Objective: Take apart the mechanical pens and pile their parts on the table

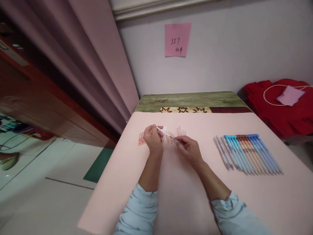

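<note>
My left hand [153, 138] is closed around a thin white pen refill [163, 131], which slants down to the right and ends in a dark tip. My right hand [190, 149] pinches a small pale pen part [176, 141] at that tip; the fingers hide most of it. Beside my left hand lie several short pink and orange pen parts [141, 138], partly covered by it. Pale yellow pieces [170, 136] rest between the hands. Behind my right hand are several translucent pinkish pieces [181, 131].
A row of several pens [246, 155] with turquoise, brown and blue tops lies on the right of the pink-covered table [176, 202]. Beyond the table's right edge is a red cloth [266, 112]. A curtain [97, 58] hangs at the left, and a pink note [177, 39] is on the wall.
</note>
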The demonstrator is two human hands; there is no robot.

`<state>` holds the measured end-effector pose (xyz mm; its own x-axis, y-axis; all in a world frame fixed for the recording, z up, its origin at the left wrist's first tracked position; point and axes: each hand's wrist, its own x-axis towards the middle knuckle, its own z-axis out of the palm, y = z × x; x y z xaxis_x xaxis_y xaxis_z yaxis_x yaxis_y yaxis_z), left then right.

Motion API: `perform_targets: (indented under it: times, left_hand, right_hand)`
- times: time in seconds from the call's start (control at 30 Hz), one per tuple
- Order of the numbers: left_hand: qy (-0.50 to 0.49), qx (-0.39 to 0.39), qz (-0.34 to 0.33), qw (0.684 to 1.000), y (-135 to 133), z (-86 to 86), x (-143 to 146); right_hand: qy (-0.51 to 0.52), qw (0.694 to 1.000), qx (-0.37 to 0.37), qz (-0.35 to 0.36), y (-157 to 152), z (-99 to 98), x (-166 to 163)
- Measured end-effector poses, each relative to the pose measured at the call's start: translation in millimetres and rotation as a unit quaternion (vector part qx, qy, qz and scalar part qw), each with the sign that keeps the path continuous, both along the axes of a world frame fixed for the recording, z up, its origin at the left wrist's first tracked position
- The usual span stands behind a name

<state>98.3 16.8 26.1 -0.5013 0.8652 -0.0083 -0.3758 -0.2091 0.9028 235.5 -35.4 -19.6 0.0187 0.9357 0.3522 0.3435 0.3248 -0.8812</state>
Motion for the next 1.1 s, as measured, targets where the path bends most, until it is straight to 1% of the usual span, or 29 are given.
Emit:
perform_targets:
  times: [0.13, 0.3, 0.47, 0.63, 1.1]
  left_hand:
    - [0.001, -0.005, -0.02, 1.0, -2.8, -2.9, 3.4]
    - [0.003, 0.002, -0.028, 1.0, -4.0, -3.9, 4.8]
    - [-0.001, 0.002, -0.034, 0.999, -5.8, -1.4, 6.7]
    - [0.003, 0.012, -0.025, 1.0, -5.9, -1.7, 6.0]
    - [0.008, 0.012, -0.023, 1.0, -5.2, -6.3, 5.4]
  right_hand:
    - [0.008, 1.0, 0.008, 0.004, 0.3, -0.1, -0.5]
    - [0.021, 1.0, 0.008, 0.003, 0.7, -1.7, -1.2]
    - [0.046, 0.999, -0.008, -0.025, 2.4, -2.0, -2.3]
    - [0.094, 0.995, -0.037, -0.021, 2.8, 2.1, -3.2]
    - [0.101, 0.994, -0.041, -0.025, 1.0, 6.0, -3.6]
